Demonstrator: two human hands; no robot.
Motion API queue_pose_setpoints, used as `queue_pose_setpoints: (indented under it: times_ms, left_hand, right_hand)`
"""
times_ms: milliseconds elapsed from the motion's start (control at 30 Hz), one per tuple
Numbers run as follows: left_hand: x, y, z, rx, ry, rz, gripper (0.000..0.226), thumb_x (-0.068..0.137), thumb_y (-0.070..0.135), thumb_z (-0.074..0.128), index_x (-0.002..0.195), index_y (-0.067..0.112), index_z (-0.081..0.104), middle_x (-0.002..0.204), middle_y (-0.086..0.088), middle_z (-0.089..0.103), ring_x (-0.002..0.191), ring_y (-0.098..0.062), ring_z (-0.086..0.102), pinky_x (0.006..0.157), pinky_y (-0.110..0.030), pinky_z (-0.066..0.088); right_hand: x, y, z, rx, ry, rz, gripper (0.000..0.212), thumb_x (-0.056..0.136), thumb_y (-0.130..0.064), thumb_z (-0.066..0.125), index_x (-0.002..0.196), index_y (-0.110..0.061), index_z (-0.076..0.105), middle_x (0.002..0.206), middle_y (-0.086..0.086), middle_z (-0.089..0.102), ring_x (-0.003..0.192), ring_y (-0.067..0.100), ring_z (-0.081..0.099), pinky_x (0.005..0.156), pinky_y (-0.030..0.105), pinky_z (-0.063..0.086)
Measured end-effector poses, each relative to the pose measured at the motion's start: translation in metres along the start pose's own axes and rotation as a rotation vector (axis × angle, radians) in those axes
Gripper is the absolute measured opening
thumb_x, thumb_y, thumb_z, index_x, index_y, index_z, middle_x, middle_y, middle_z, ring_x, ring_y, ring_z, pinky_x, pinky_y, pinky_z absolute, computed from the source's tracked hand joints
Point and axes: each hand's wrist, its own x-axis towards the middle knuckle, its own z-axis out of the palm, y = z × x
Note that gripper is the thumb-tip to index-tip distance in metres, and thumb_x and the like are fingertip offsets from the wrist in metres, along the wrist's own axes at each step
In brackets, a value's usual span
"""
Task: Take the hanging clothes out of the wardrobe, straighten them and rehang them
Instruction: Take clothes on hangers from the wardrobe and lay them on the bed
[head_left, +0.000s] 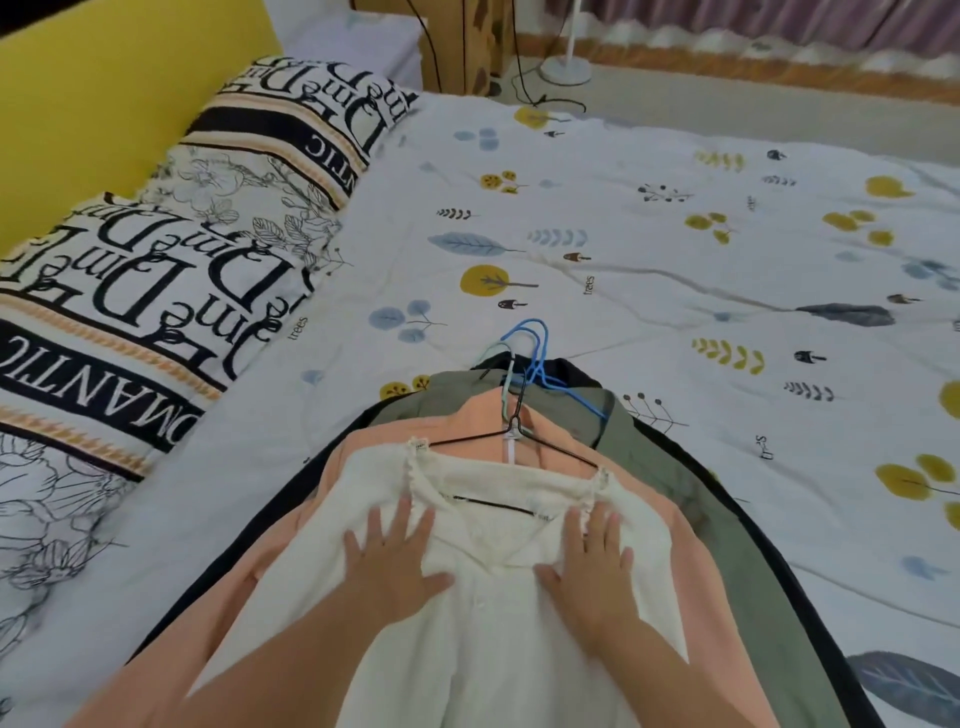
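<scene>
Both hands — left hand (397, 564), right hand (589, 566) — flat on white blouse (483, 623)

The white blouse (483, 613) is soft matt cloth with a rough lace trim at the neck. It hangs on a thin black wire hanger (524, 441). The blue hanger (545, 364) looks smooth, coated. The bedsheet (675, 249) is matt printed cotton-like cloth, lightly creased.

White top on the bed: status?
Left hand, right hand flat on white top, fingers spread. Atop stacked clothes, black hanger in. Nothing obstructing.
</scene>
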Motion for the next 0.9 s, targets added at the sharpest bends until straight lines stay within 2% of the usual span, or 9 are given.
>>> queue_pose_setpoints:
  times_ms: [67,133,233,333,433,500,633,800,900]
  left_hand:
    - [-0.003,0.001,-0.009,-0.024,-0.01,0.015,0.074,0.093,0.059,0.029,0.149,0.027,-0.005,0.156,-0.003,-0.02,0.144,-0.035,-0.009,0.113,-0.055,0.004]
    - [-0.018,0.004,-0.025,-0.009,-0.026,0.05,0.061,0.097,0.049,0.028,0.149,0.024,0.011,0.158,-0.004,-0.003,0.145,-0.03,0.003,0.115,-0.051,0.007]
    - [-0.049,0.003,-0.044,-0.075,-0.015,0.125,0.045,0.099,0.04,0.03,0.142,0.026,0.032,0.153,-0.001,0.022,0.142,-0.02,0.019,0.116,-0.048,0.003]
    - [-0.088,-0.006,-0.058,-0.177,0.01,0.185,0.039,0.098,0.036,0.036,0.134,0.025,0.044,0.144,0.003,0.039,0.134,-0.016,0.035,0.116,-0.039,0.015]
    - [-0.13,-0.022,-0.067,-0.244,0.016,0.235,0.037,0.097,0.033,0.04,0.131,0.021,0.049,0.137,0.002,0.048,0.126,-0.014,0.044,0.103,-0.024,0.033]
    - [-0.166,-0.036,-0.074,-0.232,0.012,0.27,0.037,0.098,0.032,0.039,0.131,0.019,0.05,0.136,0.003,0.049,0.124,-0.012,0.045,0.099,-0.021,0.033]
    - [-0.244,-0.073,-0.081,-0.173,0.024,0.306,0.037,0.098,0.032,0.037,0.131,0.019,0.05,0.137,0.004,0.049,0.128,-0.012,0.04,0.105,-0.025,0.026]
    - [-0.323,-0.124,-0.077,-0.116,0.071,0.252,0.038,0.097,0.035,0.041,0.131,0.021,0.049,0.14,0.002,0.042,0.123,-0.014,0.044,0.095,-0.025,0.037]
    - [-0.365,-0.15,-0.075,-0.117,0.109,0.191,0.038,0.097,0.032,0.039,0.132,0.018,0.046,0.137,0.0,0.047,0.121,-0.017,0.046,0.094,-0.026,0.037]
  right_hand:
    - [-0.007,-0.001,-0.011,0.0,-0.016,-0.032,0.07,0.099,-0.041,0.034,0.15,-0.015,-0.006,0.157,0.015,-0.014,0.145,0.033,-0.012,0.116,0.047,0.007]
    - [-0.02,-0.001,-0.027,0.044,0.018,-0.039,0.06,0.098,-0.031,0.037,0.149,-0.014,0.009,0.157,0.012,0.007,0.144,0.03,0.008,0.114,0.042,0.021]
    - [-0.05,-0.007,-0.048,0.156,0.173,-0.035,0.05,0.094,-0.015,0.039,0.143,-0.014,0.027,0.142,0.007,0.034,0.128,0.024,0.035,0.102,0.032,0.034]
    - [-0.09,-0.021,-0.06,0.145,0.168,-0.086,0.048,0.093,-0.01,0.039,0.14,-0.015,0.032,0.138,0.005,0.038,0.125,0.023,0.038,0.1,0.03,0.036]
    - [-0.133,-0.033,-0.068,0.068,0.071,-0.13,0.044,0.093,-0.014,0.039,0.137,-0.016,0.036,0.135,0.005,0.043,0.123,0.023,0.041,0.097,0.029,0.039]
    - [-0.166,-0.042,-0.072,0.005,-0.022,-0.156,0.044,0.095,-0.019,0.04,0.139,-0.017,0.035,0.137,0.005,0.041,0.125,0.023,0.041,0.098,0.029,0.037]
    - [-0.236,-0.064,-0.083,-0.052,-0.085,-0.187,0.045,0.096,-0.025,0.04,0.14,-0.017,0.035,0.141,0.004,0.041,0.127,0.022,0.042,0.096,0.027,0.037]
    - [-0.309,-0.089,-0.089,-0.092,-0.104,-0.215,0.046,0.097,-0.027,0.04,0.141,-0.018,0.034,0.145,0.003,0.038,0.128,0.021,0.042,0.096,0.026,0.037]
    - [-0.344,-0.106,-0.095,-0.158,-0.138,-0.257,0.046,0.097,-0.026,0.041,0.142,-0.015,0.035,0.146,0.004,0.037,0.13,0.021,0.04,0.1,0.026,0.035]
